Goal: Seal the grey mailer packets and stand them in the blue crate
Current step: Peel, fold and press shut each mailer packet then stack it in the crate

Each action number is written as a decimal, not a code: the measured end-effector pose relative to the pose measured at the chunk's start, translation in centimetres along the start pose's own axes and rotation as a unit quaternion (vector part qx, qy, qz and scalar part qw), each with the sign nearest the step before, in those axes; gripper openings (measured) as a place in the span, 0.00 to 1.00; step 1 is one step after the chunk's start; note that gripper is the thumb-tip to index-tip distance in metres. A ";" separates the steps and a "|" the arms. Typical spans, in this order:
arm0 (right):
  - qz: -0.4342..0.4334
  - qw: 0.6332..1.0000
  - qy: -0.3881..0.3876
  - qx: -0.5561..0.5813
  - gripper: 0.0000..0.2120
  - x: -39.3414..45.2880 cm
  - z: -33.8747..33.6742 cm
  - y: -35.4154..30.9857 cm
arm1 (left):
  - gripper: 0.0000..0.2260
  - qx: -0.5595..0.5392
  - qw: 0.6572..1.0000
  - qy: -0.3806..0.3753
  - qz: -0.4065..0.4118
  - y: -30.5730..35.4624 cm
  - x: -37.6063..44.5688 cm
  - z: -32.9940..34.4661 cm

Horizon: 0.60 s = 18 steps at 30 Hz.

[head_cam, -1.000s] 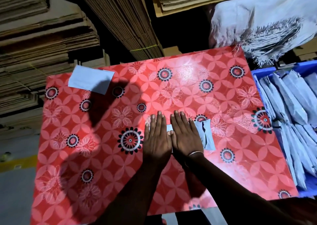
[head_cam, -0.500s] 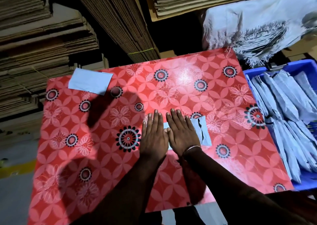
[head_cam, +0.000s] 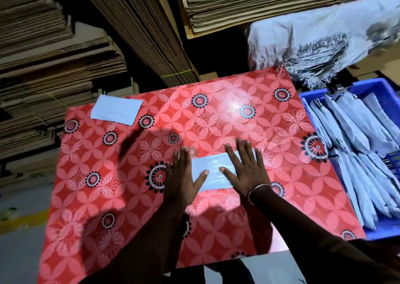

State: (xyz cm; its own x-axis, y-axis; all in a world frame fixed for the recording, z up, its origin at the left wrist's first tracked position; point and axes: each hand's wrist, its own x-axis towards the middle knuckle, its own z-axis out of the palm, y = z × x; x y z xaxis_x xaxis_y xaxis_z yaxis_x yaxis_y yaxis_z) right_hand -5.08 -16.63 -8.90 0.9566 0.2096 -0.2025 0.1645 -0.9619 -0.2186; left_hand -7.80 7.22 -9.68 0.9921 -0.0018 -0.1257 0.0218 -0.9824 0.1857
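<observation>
Grey mailer packet flat on the red flowery desk, under the left hand and right hand, both pressing with straight spread fingers, beside the blue crate full of packets.

Both hands lie flat on a packet on the table, left hand on its left end, right hand on its right. Right of the right hand stands a crate holding packets. A sheet lies beyond the left hand.
</observation>
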 end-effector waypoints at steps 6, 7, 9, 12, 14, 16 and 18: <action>0.013 1.000 -0.010 -0.017 0.38 -0.6 -0.5 3.5 | 0.50 -0.013 0.999 -0.028 0.031 -2.0 -0.6 -0.3; 0.016 1.000 -0.015 -0.023 0.39 -0.6 -0.7 3.9 | 0.51 -0.019 0.999 -0.036 0.035 -2.1 -0.5 -0.4; 0.026 0.999 -0.028 -0.018 0.39 -0.7 -0.6 4.4 | 0.52 -0.022 0.998 -0.053 0.039 -2.3 -0.4 -1.0; 0.040 0.999 -0.024 0.005 0.36 -1.6 -1.1 4.6 | 0.53 -0.017 0.997 -0.048 0.058 -2.1 -0.4 -2.3; 0.038 0.998 0.042 0.040 0.33 -3.0 -2.1 4.0 | 0.52 -0.022 0.996 -0.004 0.086 -1.7 -0.2 -3.1; 0.012 0.986 0.138 0.089 0.27 -4.9 -2.9 2.7 | 0.49 -0.018 0.993 0.034 0.113 -0.8 0.3 -3.5; 0.002 0.973 0.177 0.151 0.21 -7.2 -2.7 0.7 | 0.48 -0.005 0.992 0.019 0.124 0.4 0.8 -4.0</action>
State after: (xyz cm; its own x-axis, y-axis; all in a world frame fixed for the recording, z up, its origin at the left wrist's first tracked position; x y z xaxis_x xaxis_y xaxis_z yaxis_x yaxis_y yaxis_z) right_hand -11.15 -19.31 -5.00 0.9888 0.0812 0.1254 0.1337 -0.8556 -0.5000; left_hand -6.56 7.54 -5.84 0.9707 -0.2370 -0.0386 -0.2234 -0.9504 0.2165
